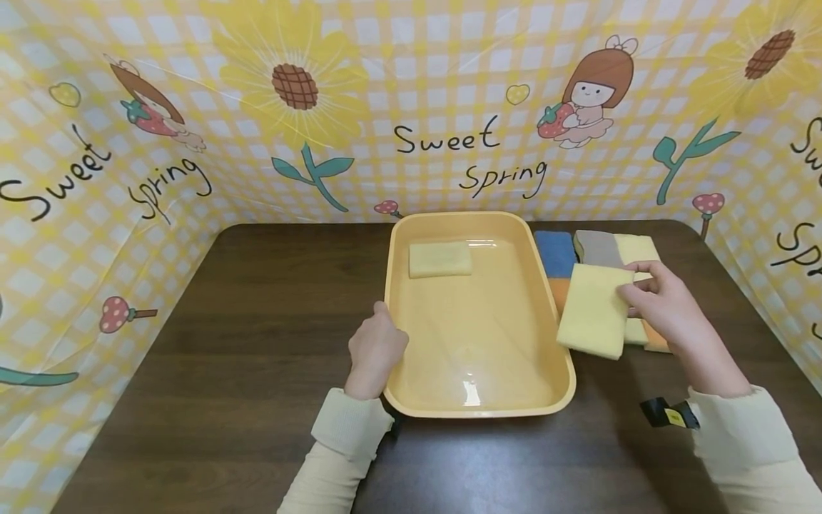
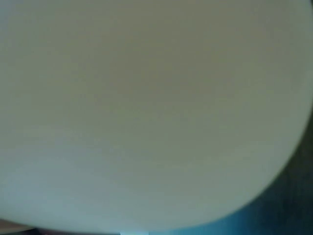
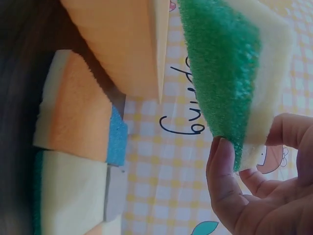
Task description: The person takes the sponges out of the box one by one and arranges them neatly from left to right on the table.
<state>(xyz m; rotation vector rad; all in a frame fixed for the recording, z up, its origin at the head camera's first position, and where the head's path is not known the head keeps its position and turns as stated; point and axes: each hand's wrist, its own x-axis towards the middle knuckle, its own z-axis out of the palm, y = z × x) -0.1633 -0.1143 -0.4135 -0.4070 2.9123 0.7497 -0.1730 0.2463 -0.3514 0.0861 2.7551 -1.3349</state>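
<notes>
My right hand pinches a yellow sponge by its right edge, held up beside the right rim of the yellow tray. In the right wrist view the same sponge shows a green scouring layer on one face, with fingers and thumb at its lower end. My left hand grips the tray's left rim. Inside the tray, a pale yellow sponge lies flat near the back left. A blurred pale surface fills the left wrist view.
Right of the tray lie several more sponges: a blue one, a grey one, a yellow one and orange ones, partly behind the held sponge. All rest on a dark wooden table. A checkered cloth stands around the back and sides.
</notes>
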